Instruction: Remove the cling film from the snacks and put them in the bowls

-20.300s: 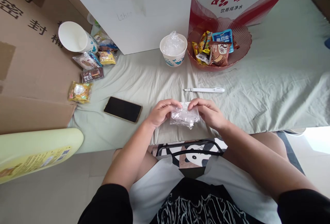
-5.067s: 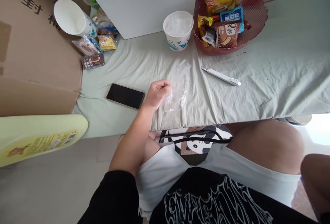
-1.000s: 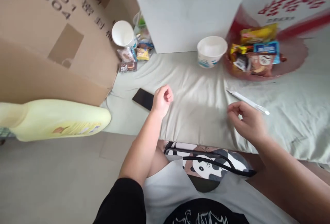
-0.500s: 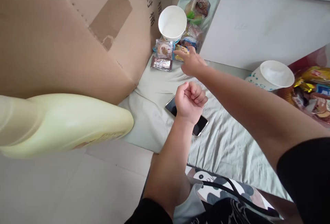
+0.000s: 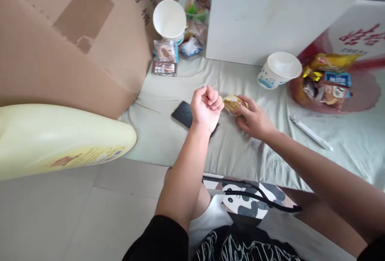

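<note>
My right hand [image 5: 254, 118] grips a small yellow snack packet [image 5: 232, 104] between thumb and fingers, just above the pale green cloth [image 5: 150, 120]. My left hand [image 5: 207, 108] is turned palm up with its fingers curled in, and nothing shows in them. Below that hand and its wrist lies a phone [image 5: 182, 113], partly hidden. Farther back on the left are a brown cocoa snack packet [image 5: 164, 68] and a clear-wrapped biscuit packet [image 5: 166, 51], in front of a white paper tub [image 5: 169, 19]. A blue-and-white packet [image 5: 191, 47] lies beside them.
A large cardboard box [image 5: 90, 60] and a pale yellow bottle [image 5: 66, 140] stand at left. A white box [image 5: 240, 20] is behind. On the right are another paper tub [image 5: 279, 70], a pink bowl [image 5: 365, 92] of snack packets, and a white utility knife [image 5: 311, 132].
My right hand has taken the yellow packet from the group by the tub and carried it right and nearer to me. The view has swung right. My left hand stays curled.
</note>
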The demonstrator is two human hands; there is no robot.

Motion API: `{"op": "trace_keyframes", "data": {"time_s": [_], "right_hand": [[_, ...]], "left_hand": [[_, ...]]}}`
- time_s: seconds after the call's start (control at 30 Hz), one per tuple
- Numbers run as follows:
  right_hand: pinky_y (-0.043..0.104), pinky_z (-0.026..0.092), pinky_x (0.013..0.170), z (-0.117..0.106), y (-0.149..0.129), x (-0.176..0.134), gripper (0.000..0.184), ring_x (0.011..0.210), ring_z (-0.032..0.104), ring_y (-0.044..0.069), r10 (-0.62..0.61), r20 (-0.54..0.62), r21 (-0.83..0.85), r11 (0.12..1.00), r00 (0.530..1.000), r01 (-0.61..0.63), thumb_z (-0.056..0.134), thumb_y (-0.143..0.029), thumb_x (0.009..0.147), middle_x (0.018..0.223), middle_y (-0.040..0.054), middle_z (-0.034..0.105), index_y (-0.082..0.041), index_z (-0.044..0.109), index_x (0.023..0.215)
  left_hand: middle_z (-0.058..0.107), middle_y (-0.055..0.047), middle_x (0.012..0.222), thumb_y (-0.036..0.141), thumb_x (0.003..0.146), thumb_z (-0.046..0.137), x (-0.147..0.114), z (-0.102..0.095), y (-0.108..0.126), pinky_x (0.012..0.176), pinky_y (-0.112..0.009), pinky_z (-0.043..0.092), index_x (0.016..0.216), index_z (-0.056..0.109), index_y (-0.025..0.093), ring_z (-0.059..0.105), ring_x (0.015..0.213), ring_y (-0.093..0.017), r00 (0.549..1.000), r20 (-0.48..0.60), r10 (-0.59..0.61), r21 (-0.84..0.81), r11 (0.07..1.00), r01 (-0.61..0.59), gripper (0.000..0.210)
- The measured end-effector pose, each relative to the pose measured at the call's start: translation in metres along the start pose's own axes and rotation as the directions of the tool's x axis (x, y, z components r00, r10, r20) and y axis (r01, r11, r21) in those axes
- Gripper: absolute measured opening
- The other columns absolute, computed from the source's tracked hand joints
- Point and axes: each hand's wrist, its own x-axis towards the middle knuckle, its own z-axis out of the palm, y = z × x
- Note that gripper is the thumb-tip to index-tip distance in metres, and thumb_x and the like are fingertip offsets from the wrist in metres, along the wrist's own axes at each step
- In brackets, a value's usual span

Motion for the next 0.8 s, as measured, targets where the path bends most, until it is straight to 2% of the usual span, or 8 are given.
{"op": "trace_keyframes", "data": {"time_s": [0.07, 0.17, 0.27, 0.33, 0.4, 0.53, 0.67, 0.8], "right_hand": [[0.041, 0.057, 0.081, -0.019, 0.019, -0.048, 0.023, 0.103, 0.068, 0.026, 0.220, -0.125, 0.326, 0.930, 0.967, -0.169, 0.065, -0.034, 0.080, 0.123, 0.0095, 0.064, -0.028, 0.056, 0.100], [0.032, 0.052, 0.059, -0.040, 0.033, -0.094, 0.038, 0.068, 0.060, 0.017, 0.549, -0.112, 0.760, 0.585, 0.828, -0.285, 0.064, -0.046, 0.083, 0.101, 0.0000, 0.063, -0.033, 0.045, 0.113], [0.033, 0.053, 0.059, -0.049, 0.030, -0.115, 0.045, 0.077, 0.063, 0.020, 0.578, -0.014, 0.871, 0.408, 0.816, -0.274, 0.064, -0.055, 0.084, 0.109, 0.0030, 0.064, -0.033, 0.045, 0.118], [0.038, 0.057, 0.068, -0.054, 0.024, -0.121, 0.047, 0.086, 0.066, 0.023, 0.467, 0.017, 0.824, 0.494, 0.884, -0.276, 0.064, -0.057, 0.086, 0.111, 0.0056, 0.066, -0.031, 0.048, 0.123], [0.043, 0.057, 0.084, -0.062, 0.023, -0.122, 0.047, 0.099, 0.067, 0.027, 0.308, -0.020, 0.677, 0.704, 0.951, -0.213, 0.063, -0.054, 0.090, 0.116, 0.0090, 0.068, -0.028, 0.052, 0.127], [0.053, 0.049, 0.105, -0.087, 0.050, -0.118, 0.032, 0.121, 0.062, 0.034, 0.186, -0.242, 0.203, 0.969, 0.952, -0.137, 0.057, -0.042, 0.094, 0.125, 0.0148, 0.067, -0.025, 0.065, 0.120], [0.056, 0.051, 0.097, -0.103, 0.095, -0.121, 0.034, 0.111, 0.065, 0.038, 0.331, -0.370, -0.164, 0.896, 0.868, -0.412, 0.059, -0.031, 0.088, 0.118, 0.0175, 0.068, -0.021, 0.068, 0.118], [0.054, 0.052, 0.090, -0.101, 0.111, -0.125, 0.024, 0.106, 0.065, 0.038, 0.392, -0.282, -0.296, 0.833, 0.876, -0.468, 0.059, -0.031, 0.087, 0.115, 0.0175, 0.070, -0.020, 0.071, 0.105]], "left_hand": [[0.027, 0.005, 0.059, 0.053, 0.094, 0.057, -0.005, 0.010, -0.017, 0.052, -0.027, 0.033, 0.066, 0.034, 0.021, 0.031, 0.050, -0.009, 0.998, 0.049, -0.035, 0.057, 0.998, 0.032, 0.048], [0.041, 0.005, 0.064, 0.049, 0.080, 0.076, -0.018, 0.025, -0.048, 0.057, -0.025, 0.040, 0.073, 0.047, 0.022, 0.043, 0.056, -0.008, 0.994, 0.086, -0.071, 0.206, 0.977, 0.052, 0.040], [0.065, -0.001, 0.093, 0.056, 0.068, 0.087, -0.034, 0.038, -0.077, 0.076, -0.027, 0.053, 0.095, 0.061, 0.023, 0.064, 0.086, -0.014, 0.978, 0.169, -0.123, 0.364, 0.930, 0.054, 0.050], [0.070, -0.006, 0.111, 0.062, 0.067, 0.088, -0.041, 0.046, -0.093, 0.088, -0.032, 0.055, 0.109, 0.064, 0.024, 0.068, 0.104, -0.021, 0.933, 0.288, -0.218, 0.447, 0.892, 0.070, 0.061], [0.072, -0.008, 0.113, 0.062, 0.069, 0.087, -0.042, 0.052, -0.104, 0.094, -0.036, 0.055, 0.113, 0.065, 0.022, 0.070, 0.107, -0.025, 0.891, 0.354, -0.285, 0.525, 0.849, 0.063, 0.064], [0.073, -0.008, 0.114, 0.059, 0.068, 0.090, -0.027, 0.046, -0.112, 0.099, -0.037, 0.055, 0.117, 0.064, 0.021, 0.071, 0.108, -0.026, 0.962, 0.250, -0.107, 0.604, 0.794, -0.069, 0.067], [0.070, -0.002, 0.103, 0.056, 0.063, 0.094, -0.009, 0.025, -0.107, 0.085, -0.030, 0.059, 0.131, 0.055, 0.027, 0.073, 0.093, -0.020, 0.983, 0.141, 0.120, 0.591, 0.786, -0.181, 0.084], [0.066, 0.002, 0.093, 0.051, 0.070, 0.092, -0.003, 0.014, -0.100, 0.075, -0.026, 0.058, 0.128, 0.052, 0.031, 0.072, 0.081, -0.015, 0.962, 0.195, 0.188, 0.584, 0.766, -0.269, 0.074]]}}
